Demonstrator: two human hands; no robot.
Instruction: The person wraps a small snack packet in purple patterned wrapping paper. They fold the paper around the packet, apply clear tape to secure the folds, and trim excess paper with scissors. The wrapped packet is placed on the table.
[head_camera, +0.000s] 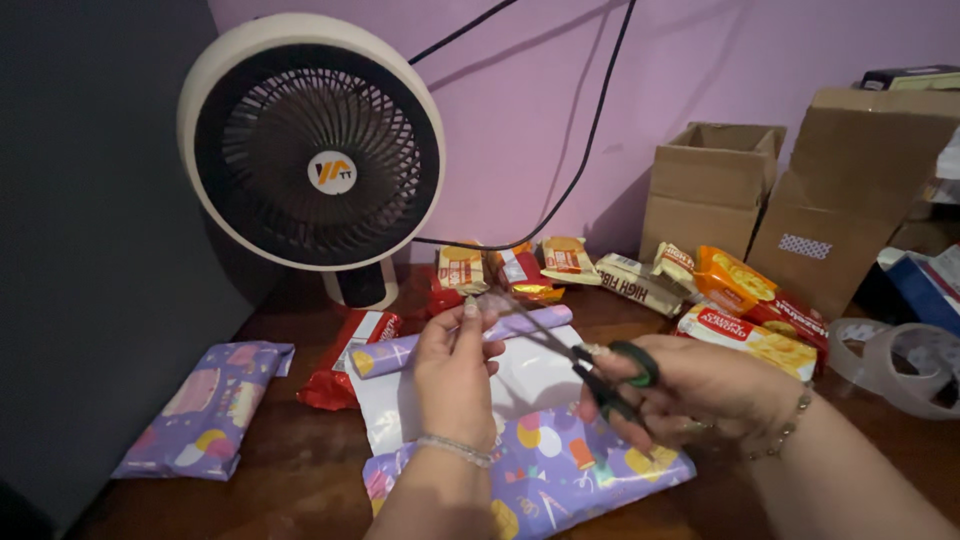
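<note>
My right hand grips a pair of green-handled scissors, blades pointing up and left toward my left hand. My left hand pinches something thin between thumb and forefinger at the scissor tips; it looks like clear tape, though I cannot tell for sure. Both hands hover over a purple patterned wrapping sheet folded round a parcel, with its white underside showing. A rolled edge of the same paper lies just beyond my left hand.
A wrapped purple packet lies at the left. Several snack packets line the back of the wooden table. A round fan stands behind, cardboard boxes at the right, and clear tape rolls near the right edge.
</note>
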